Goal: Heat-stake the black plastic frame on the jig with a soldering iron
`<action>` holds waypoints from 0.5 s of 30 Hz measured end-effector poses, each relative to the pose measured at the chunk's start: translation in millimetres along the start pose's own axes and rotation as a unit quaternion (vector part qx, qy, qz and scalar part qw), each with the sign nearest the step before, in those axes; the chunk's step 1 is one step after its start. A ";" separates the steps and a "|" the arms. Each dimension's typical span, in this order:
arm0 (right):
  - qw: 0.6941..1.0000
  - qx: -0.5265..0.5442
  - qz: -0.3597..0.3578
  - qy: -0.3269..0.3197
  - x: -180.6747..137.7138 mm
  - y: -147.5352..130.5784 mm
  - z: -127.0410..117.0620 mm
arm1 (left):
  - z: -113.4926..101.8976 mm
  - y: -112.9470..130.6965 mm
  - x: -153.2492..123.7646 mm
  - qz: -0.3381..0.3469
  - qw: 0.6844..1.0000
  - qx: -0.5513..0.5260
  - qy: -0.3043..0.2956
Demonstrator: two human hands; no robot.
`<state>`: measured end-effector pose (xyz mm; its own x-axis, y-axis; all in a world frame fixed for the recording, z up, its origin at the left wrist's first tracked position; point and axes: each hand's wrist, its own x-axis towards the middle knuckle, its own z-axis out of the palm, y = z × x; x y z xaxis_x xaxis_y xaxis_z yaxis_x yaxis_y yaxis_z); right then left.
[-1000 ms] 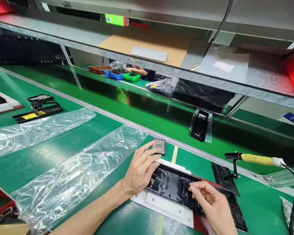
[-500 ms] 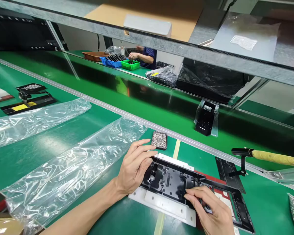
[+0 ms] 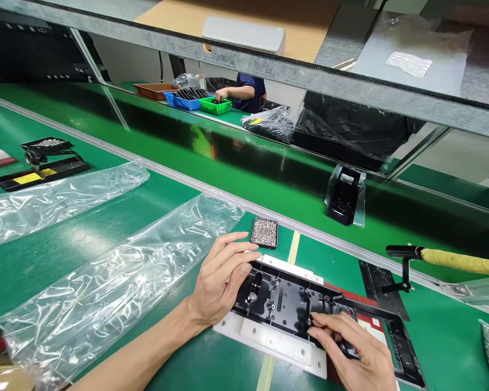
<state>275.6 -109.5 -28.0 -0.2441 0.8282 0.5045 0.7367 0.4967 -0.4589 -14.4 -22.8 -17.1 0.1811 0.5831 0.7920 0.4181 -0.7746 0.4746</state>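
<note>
A black plastic frame part (image 3: 287, 301) lies on a white fixture plate (image 3: 269, 339) on the green bench. My left hand (image 3: 220, 279) rests on the part's left end, fingers spread and pressing it down. At the part's near edge my right hand (image 3: 356, 355) has its fingers pinched together; what they hold, if anything, is too small to make out. Just beyond my left fingertips sits a small black tray of tiny screws (image 3: 264, 232).
Two long clear plastic bags (image 3: 118, 277) lie to the left. A soldering iron with a yellow grip (image 3: 452, 260) rests on a black stand at right. A bagged black part (image 3: 344, 195) sits on the conveyor. Another person (image 3: 244, 92) works at coloured bins far behind.
The view has tilted down a little. My right hand slid slightly right along the part's near edge and pinched its fingers; my left hand stays on the part's left end.
</note>
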 end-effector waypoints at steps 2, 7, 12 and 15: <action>0.999 -0.017 -0.040 0.002 -2.0 3.3 0.3 | 0.2 -0.3 0.1 0.000 1.000 0.000 -0.001; 0.989 -0.045 -0.134 -0.032 -4.2 7.4 -2.4 | 1.4 -1.5 1.1 0.002 1.000 -0.001 -0.007; 0.991 -0.051 -0.121 -0.009 0.3 0.1 -8.3 | 2.0 -2.3 1.3 -0.005 1.000 -0.002 -0.013; 0.991 -0.054 -0.122 0.010 1.0 1.0 -7.4 | 2.8 -4.3 0.9 -0.012 1.000 -0.003 -0.019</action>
<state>280.7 -110.0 -22.5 -0.4112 0.6809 0.6061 0.7212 0.6496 -0.2405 -13.5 -18.3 -19.4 0.2052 0.6110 0.7646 0.4174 -0.7612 0.4963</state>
